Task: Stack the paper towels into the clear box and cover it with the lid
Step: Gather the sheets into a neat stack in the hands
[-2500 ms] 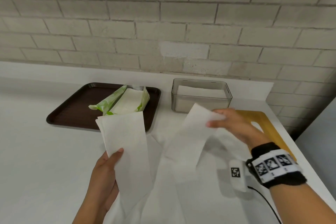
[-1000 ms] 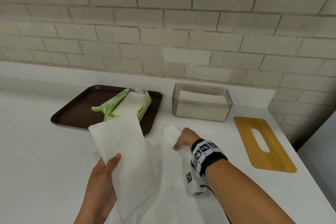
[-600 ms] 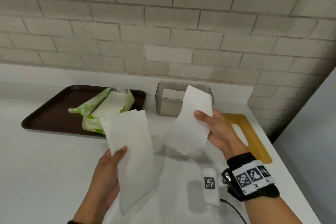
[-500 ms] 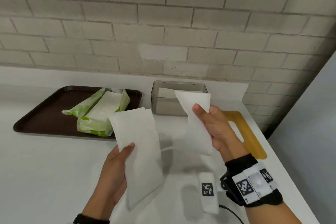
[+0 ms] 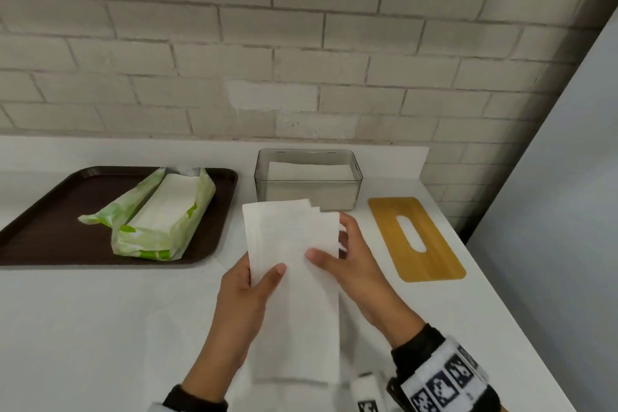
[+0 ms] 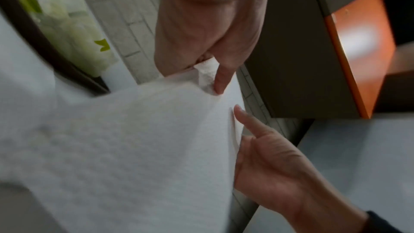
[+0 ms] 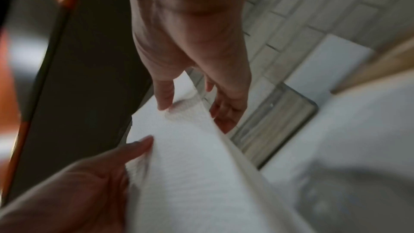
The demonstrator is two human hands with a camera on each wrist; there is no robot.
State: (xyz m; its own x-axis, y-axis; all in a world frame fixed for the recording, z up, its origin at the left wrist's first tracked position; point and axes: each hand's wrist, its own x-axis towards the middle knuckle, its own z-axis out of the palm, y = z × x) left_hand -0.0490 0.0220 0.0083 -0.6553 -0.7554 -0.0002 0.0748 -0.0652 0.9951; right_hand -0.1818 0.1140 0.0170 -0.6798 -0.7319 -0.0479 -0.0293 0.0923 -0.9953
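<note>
A stack of white paper towels [image 5: 291, 278] is held upright over the counter by both hands. My left hand [image 5: 261, 278] grips its left edge, thumb on the front. My right hand [image 5: 331, 244] pinches the right edge, thumb on the front and fingers behind. The left wrist view shows the left hand [image 6: 215, 70] pinching the towels [image 6: 134, 148]. In the right wrist view the right hand [image 7: 186, 98] has them [image 7: 190, 166] between thumb and fingers. The clear box [image 5: 357, 177] stands behind against the wall, with towels inside and no cover. The wooden lid [image 5: 434, 244] lies flat to its right.
A dark brown tray [image 5: 50, 231] sits at the left and carries an opened green towel package [image 5: 160, 224]. The brick wall [image 5: 301, 43] runs behind the white counter [image 5: 83, 328]. The counter's right edge lies just past the lid.
My right hand has carried its single towel leftward onto the stack in my left hand. Both hands now hold the towels together in front of the box.
</note>
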